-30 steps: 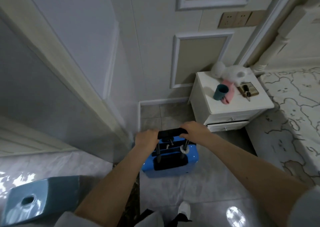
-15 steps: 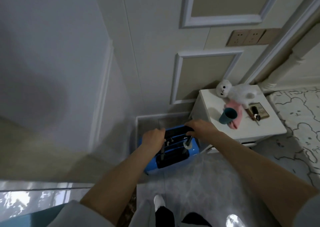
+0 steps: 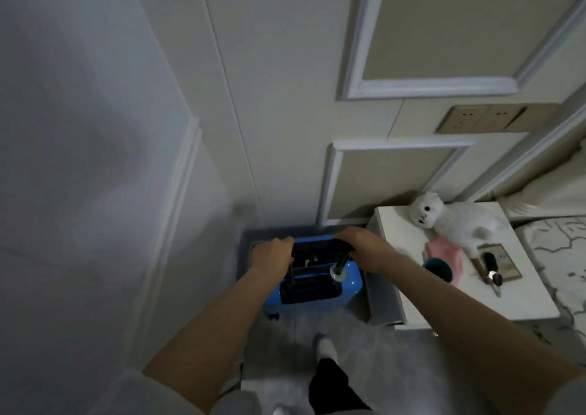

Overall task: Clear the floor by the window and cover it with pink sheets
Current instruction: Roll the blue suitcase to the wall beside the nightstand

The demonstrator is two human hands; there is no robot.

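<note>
A small blue suitcase (image 3: 352,283) stands upright on the grey tiled floor (image 3: 348,345), in the corner between the wall and a white nightstand (image 3: 520,300). Its black telescopic handle (image 3: 312,248) is partly extended. My left hand (image 3: 272,252) grips the left end of the handle bar. My right hand (image 3: 361,240) grips the right end. No pink sheets are in view.
On the nightstand lie a white plush toy (image 3: 456,221), a pink cloth (image 3: 447,254), a teal cup (image 3: 439,268) and keys (image 3: 493,275). A bed with a patterned cover (image 3: 564,256) is at the right edge. My white-socked foot (image 3: 325,346) stands behind the suitcase.
The suitcase has rolled forward into the corner beside the nightstand, with both hands still on its handle. I have stepped closer to the wall. The blue stool at lower left has left the view.
</note>
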